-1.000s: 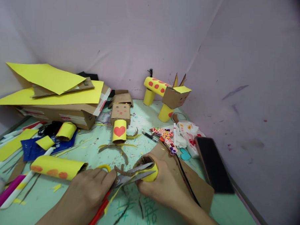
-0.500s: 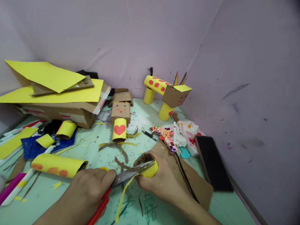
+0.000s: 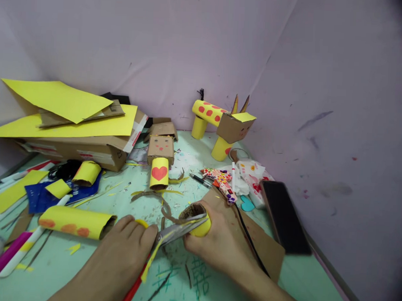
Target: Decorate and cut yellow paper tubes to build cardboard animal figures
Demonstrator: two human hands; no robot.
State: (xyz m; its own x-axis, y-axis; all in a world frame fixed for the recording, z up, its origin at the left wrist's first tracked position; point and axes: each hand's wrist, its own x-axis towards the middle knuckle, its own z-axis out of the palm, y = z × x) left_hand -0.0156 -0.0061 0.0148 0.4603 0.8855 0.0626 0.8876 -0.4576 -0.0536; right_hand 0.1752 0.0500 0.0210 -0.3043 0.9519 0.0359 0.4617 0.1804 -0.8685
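My left hand (image 3: 132, 240) is closed round the red and yellow handles of a pair of scissors (image 3: 177, 233). Their blades lie across the near rim of a short yellow-covered cardboard tube (image 3: 202, 225), which my right hand (image 3: 217, 244) grips from the right. A thin brown strip (image 3: 168, 213) curls off the tube's edge, and a narrow yellow strip (image 3: 151, 259) hangs by the blades. Beyond them stands a cardboard head (image 3: 161, 149) with a drawn face, joined to a yellow tube with a red heart (image 3: 159, 173). A longer yellow tube with orange spots (image 3: 74, 221) lies left of my left hand.
At the back stands a spotted cardboard giraffe (image 3: 211, 113). Yellow sheets (image 3: 59, 100) lie on a cardboard box (image 3: 71, 150) at left. A phone (image 3: 286, 218), a cardboard piece (image 3: 266, 246) and a patterned glue gun (image 3: 223, 180) with its cord lie right. Markers (image 3: 8, 262) and scraps lie left.
The scissor blades have closed further at the tube's rim. The yellow strip has shifted left and up, and the brown strip has curled differently. Both hands keep their grip.
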